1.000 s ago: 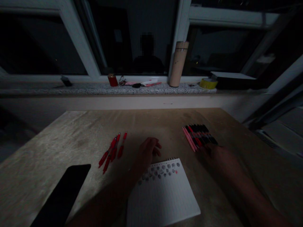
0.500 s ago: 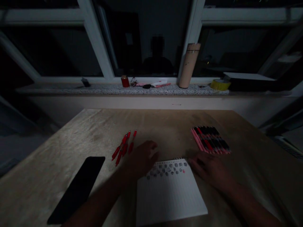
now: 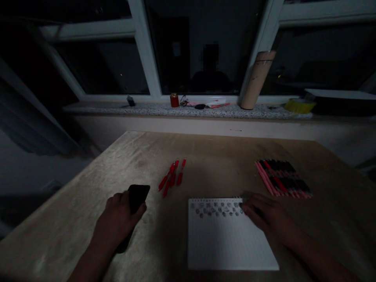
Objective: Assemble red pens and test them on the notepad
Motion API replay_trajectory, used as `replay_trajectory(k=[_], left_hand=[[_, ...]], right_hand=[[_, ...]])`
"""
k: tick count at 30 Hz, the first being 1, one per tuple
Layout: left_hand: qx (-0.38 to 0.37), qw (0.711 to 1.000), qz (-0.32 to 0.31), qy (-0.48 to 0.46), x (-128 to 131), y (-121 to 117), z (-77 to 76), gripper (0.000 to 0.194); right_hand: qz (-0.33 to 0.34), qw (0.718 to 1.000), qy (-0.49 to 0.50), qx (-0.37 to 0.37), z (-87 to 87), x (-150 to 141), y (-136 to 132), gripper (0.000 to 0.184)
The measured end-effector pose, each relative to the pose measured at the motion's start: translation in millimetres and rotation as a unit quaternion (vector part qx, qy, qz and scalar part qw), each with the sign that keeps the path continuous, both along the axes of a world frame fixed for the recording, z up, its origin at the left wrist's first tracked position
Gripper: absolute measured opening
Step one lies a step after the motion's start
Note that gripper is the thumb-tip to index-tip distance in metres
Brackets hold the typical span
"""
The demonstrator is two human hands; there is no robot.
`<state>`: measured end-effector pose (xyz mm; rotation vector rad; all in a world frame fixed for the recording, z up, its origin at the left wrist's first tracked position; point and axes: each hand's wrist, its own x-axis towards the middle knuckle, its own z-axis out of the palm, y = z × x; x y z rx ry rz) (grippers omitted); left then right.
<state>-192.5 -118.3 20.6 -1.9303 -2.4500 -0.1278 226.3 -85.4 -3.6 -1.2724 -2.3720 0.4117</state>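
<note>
Left hand (image 3: 117, 215): fingers clasp flat black object (image 3: 137, 196) | right hand (image 3: 268, 215): at notebook (image 3: 229, 243), upper-right corner; cannot tell fingers' grip

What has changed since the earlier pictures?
The left hand moved left from the notebook and grasped the black slab. The right hand moved from the pen row to the notebook's upper-right corner. The notebook seems turned slightly clockwise. Red pens and pen row stayed put.
</note>
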Motion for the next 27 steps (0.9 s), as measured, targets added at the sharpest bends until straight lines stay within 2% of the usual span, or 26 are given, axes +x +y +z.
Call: replay_trajectory(k=[4, 7, 11, 14, 16, 18, 21, 23, 25, 27], left_hand=[[0.020, 1.000, 0.002, -0.018, -2.4, -4.4, 2.0, 0.069], [0.058, 0.998, -0.006, 0.003, -4.9, -21.1, 3.8, 0.075], [0.126, 0.991, 0.018, 0.045, -0.1, -54.6, -1.2, 0.052], [0.127, 0.991, 0.016, 0.028, 5.3, -67.9, -12.2, 0.052], [0.117, 0.993, -0.023, 0.008, 5.1, -64.0, -16.9, 0.055], [0.129, 0.991, -0.033, -0.004, 0.6, -51.3, -15.3, 0.064], [0.130, 0.990, -0.053, -0.016, -8.9, -26.4, -2.8, 0.060], [0.157, 0.984, -0.078, -0.028, -9.4, -11.7, 7.5, 0.054], [0.164, 0.980, -0.101, -0.052, 0.5, 0.8, 16.3, 0.055], [0.167, 0.975, -0.119, -0.082, 22.1, 13.0, 23.4, 0.053]], right_hand=[[-0.007, 1.000, 0.009, -0.003, 0.1, 1.5, -1.2, 0.022], [-0.008, 1.000, 0.007, -0.012, -0.1, 1.4, 0.0, 0.021], [-0.008, 1.000, 0.016, -0.004, -2.0, 2.3, 1.1, 0.019], [-0.005, 1.000, 0.007, 0.020, -4.0, 3.3, 1.2, 0.018], [0.003, 0.999, -0.005, 0.039, -4.1, 2.4, 1.5, 0.018], [0.018, 0.998, -0.019, 0.052, -1.2, -1.1, 2.2, 0.020], [0.047, 0.996, -0.045, 0.053, 10.4, -14.1, 6.5, 0.024], [0.065, 0.995, -0.061, 0.048, 20.8, -29.1, 13.9, 0.027], [0.088, 0.993, -0.072, 0.034, 29.9, -49.7, 26.6, 0.023], [0.116, 0.989, -0.080, 0.044, 35.2, -75.9, 44.4, 0.020]])
